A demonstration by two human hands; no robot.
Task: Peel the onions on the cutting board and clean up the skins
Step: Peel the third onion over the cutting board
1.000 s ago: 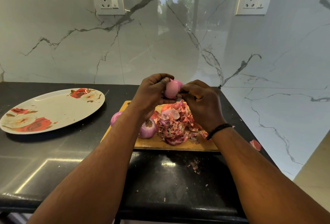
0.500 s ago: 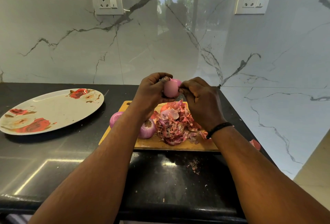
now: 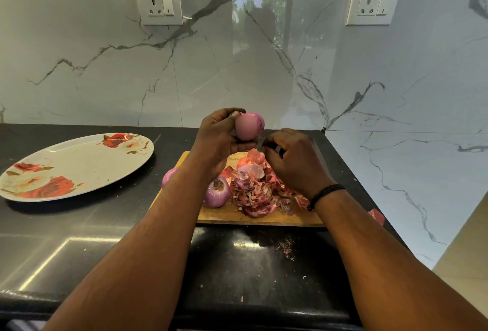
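the left hand (image 3: pixel 219 140) holds a smooth peeled pink onion (image 3: pixel 249 126) at frame centre, the right hand (image 3: pixel 295 164) pinches something small i cannot make out, and the papery red skin pile (image 3: pixel 261 188) still waits on the wooden cutting board (image 3: pixel 264 218).

Left forearm (image 3: pixel 169 214) hides most of one onion (image 3: pixel 169 175).

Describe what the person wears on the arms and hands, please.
Both forearms are bare, with no sleeves in view. The right wrist carries a thin black braided band. The left hand and right hand wear no gloves; no rings are visible.
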